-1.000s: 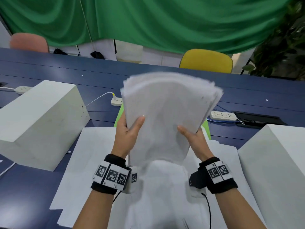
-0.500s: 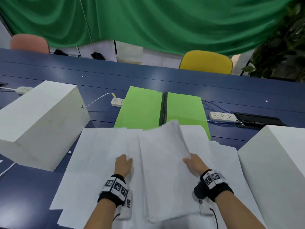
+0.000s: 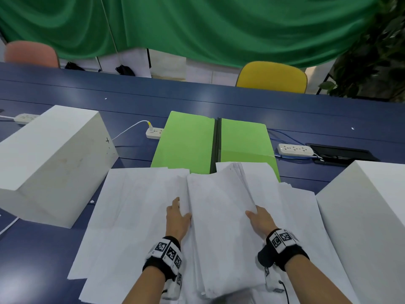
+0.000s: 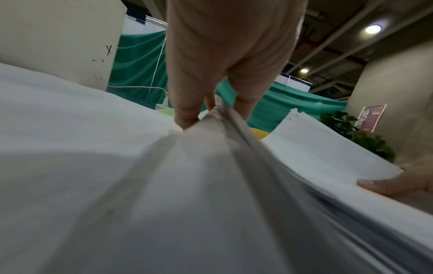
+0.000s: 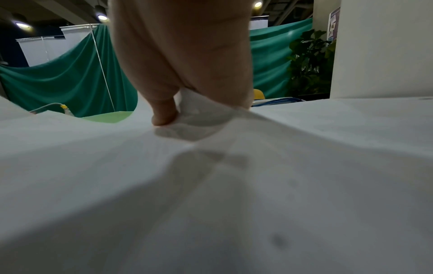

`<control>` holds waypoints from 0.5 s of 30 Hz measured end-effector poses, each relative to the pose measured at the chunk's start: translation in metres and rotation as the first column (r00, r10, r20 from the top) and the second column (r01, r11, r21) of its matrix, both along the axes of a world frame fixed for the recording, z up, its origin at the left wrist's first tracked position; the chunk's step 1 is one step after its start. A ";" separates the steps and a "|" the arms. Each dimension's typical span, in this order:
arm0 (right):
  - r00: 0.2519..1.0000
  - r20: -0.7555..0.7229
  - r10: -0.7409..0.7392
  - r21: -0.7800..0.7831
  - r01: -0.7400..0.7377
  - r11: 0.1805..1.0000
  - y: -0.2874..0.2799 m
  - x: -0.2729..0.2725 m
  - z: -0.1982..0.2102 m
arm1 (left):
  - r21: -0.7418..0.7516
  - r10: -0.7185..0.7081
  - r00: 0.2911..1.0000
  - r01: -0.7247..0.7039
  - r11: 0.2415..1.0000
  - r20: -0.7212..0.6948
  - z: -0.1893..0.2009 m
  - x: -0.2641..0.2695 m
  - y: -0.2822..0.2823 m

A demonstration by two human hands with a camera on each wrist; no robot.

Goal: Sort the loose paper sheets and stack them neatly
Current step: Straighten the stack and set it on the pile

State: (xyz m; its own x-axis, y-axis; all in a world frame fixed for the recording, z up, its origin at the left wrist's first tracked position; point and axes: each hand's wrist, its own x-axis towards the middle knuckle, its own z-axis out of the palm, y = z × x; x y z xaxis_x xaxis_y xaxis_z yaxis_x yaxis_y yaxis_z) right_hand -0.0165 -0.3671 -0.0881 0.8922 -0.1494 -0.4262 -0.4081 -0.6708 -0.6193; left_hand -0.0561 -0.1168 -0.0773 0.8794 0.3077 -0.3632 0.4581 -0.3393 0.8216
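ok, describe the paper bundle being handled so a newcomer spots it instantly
On the blue table, just in front of the open green folder, white sheets lie spread. The bundle sits mid-spread, the only thick stack, gripped at its sides by the left hand and right hand.

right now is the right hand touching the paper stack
Touching. The right wrist view shows the right hand with its thumb pressed on the paper stack and the sheets bunched between thumb and fingers.

Two white blocks [image 3: 52, 163] [image 3: 370, 218] sit at 9 and 3 o'clock on the blue surface [image 3: 219, 99]. Open green folder [image 3: 188, 143] at 12, power strips [image 3: 294, 149] beside it, yellow chair [image 3: 271, 76] behind.
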 end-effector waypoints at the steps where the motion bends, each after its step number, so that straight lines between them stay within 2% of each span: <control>1: 1.000 0.002 0.001 0.000 -0.001 1.000 0.000 0.000 -0.001 | -0.018 0.062 0.998 -0.062 0.998 0.009 0.001 -0.002 0.000; 4: 1.000 0.011 -0.004 -0.005 0.004 1.000 -0.001 -0.002 -0.002 | -0.212 0.294 0.954 -0.298 0.931 -0.053 0.002 -0.002 0.009; 6: 1.000 0.010 -0.004 -0.012 0.005 1.000 -0.001 -0.002 -0.002 | -0.217 0.322 0.940 -0.339 0.915 -0.113 -0.001 0.001 0.013; 8: 1.000 0.008 -0.005 -0.009 0.005 1.000 0.000 -0.002 -0.002 | -0.026 0.200 0.976 -0.203 0.979 -0.085 0.000 0.001 0.011; 10: 1.000 0.009 -0.009 0.000 0.009 1.000 0.000 -0.002 -0.001 | 0.191 0.061 0.992 -0.040 0.981 -0.108 0.000 -0.001 0.004; 11: 1.000 0.012 -0.012 0.003 0.012 1.000 0.000 -0.003 -0.001 | 0.252 0.025 0.991 0.009 0.968 -0.131 0.000 -0.002 0.001; 13: 1.000 0.017 -0.014 0.008 0.014 1.000 0.000 -0.004 -0.001 | 0.262 -0.016 0.993 0.046 0.964 -0.114 0.001 -0.001 -0.002; 15: 1.000 0.022 -0.018 0.010 0.018 1.000 0.001 -0.004 0.000 | 0.195 -0.022 0.999 0.029 0.980 -0.039 0.001 0.000 -0.003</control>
State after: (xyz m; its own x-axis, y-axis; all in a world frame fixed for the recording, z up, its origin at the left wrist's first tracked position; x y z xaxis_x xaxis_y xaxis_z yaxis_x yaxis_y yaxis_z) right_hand -0.0206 -0.3661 -0.0880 0.8985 -0.1614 -0.4082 -0.4064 -0.6572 -0.6348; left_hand -0.0557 -0.1194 -0.0764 0.8749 0.3537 -0.3307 0.4761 -0.5035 0.7210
